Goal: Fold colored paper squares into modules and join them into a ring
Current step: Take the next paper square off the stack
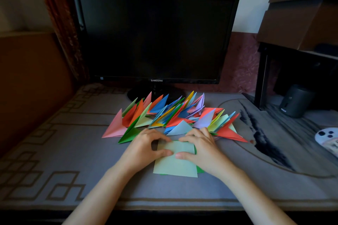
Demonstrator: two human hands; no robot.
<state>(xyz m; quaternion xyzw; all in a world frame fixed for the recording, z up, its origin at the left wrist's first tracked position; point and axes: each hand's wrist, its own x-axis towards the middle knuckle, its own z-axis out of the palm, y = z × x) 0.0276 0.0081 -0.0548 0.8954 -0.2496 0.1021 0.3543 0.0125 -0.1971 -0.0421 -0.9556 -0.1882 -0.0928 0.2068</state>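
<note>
A light green paper square (175, 165) is seen lying flat on a patterned cloth (73, 151), directly under and between two bare hands. The left hand (146, 147) and the right hand (200, 149) are set side by side on the sheet's far half. Their fingers are curled, each thumb is laid on the paper and each forefinger is bent over its far edge, so that edge appears to be pinched from both sides. A darker green sheet (200, 170) is glimpsed beneath the square, just below the right hand's heel. Just beyond the fingertips, a pile of folded modules (172, 115) in many colours is spread, points tilted upward, and a dark monitor (155, 33) stands further beyond. No joined ring is seen. The step in hand is judged to be an early fold of a fresh module. Next, the pinched far edge would need to be drawn squarely toward the wrists, aligned with the near edge, and the crease pressed flat.
</note>
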